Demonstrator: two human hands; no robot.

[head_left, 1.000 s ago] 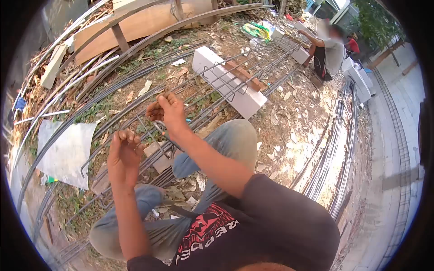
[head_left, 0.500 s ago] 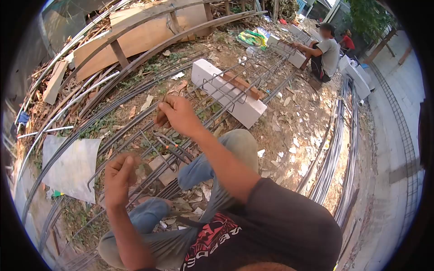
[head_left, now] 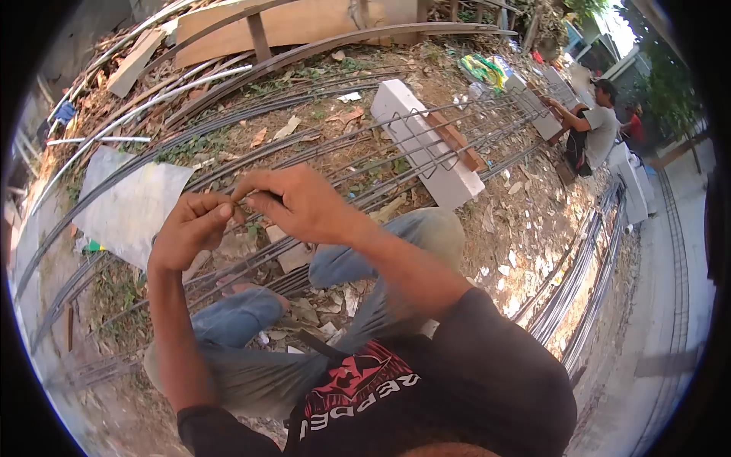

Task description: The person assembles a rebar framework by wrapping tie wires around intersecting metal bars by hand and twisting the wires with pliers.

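My left hand [head_left: 190, 228] and my right hand [head_left: 301, 204] meet fingertip to fingertip above the steel bars. Both are closed in a pinch; whatever lies between the fingertips is too small to make out. Below and beyond them runs a long cage of thin steel rods [head_left: 499, 140] with bent square stirrups. It rests across a white block [head_left: 396, 107], with a reddish-brown bar [head_left: 457, 142] lying on that block. A smaller pale block [head_left: 288, 251] sits under the rods near my knee. The pliers seen earlier are now hidden.
A co-worker [head_left: 601, 129] squats at the cage's far end by another white block [head_left: 533, 107]. Bundled steel rods [head_left: 567, 282] lie at right. A grey sheet [head_left: 129, 202] and long dark bars [head_left: 251, 110] are at left, with planks [head_left: 304, 34] behind.
My hands, apart before, have come together at the fingertips. The view has shifted, so the cage and blocks appear farther right. My right hand has moved lower, and the pliers are out of sight.
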